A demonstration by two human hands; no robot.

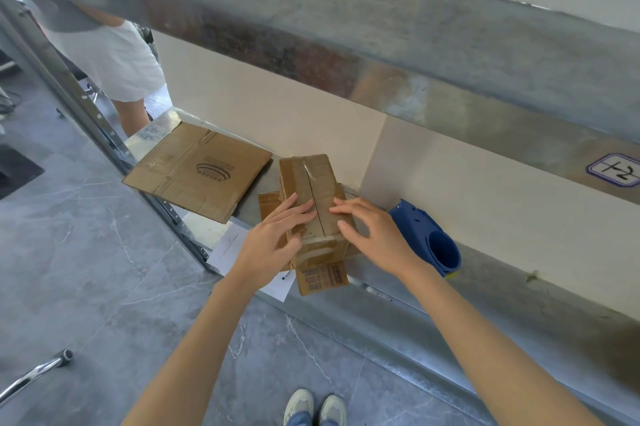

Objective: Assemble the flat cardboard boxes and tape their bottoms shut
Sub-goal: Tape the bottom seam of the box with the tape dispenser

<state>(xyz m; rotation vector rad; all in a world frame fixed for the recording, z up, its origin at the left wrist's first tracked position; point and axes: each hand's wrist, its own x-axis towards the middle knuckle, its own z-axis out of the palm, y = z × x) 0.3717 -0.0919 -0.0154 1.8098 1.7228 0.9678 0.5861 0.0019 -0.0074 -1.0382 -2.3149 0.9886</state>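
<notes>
A small brown cardboard box [308,179] stands on the metal shelf [381,283] with its two flaps folded shut on top, and clear tape runs along their seam. My left hand [273,238] lies on the left flap with straight fingers. My right hand [370,235] presses the right flap, its fingers spread and its thumb at the near end. A loose flap with print [323,278] hangs over the shelf's front edge. To the left, a flat cardboard box [197,171] lies on the shelf. A blue tape dispenser [429,238] sits just right of my right hand.
A second metal shelf [346,34] runs overhead, carrying a label [614,170] at the right. Another person in white [110,55] stands at the shelf's far left end. White paper [235,242] lies under the box. A chrome bar [34,373] juts in at lower left.
</notes>
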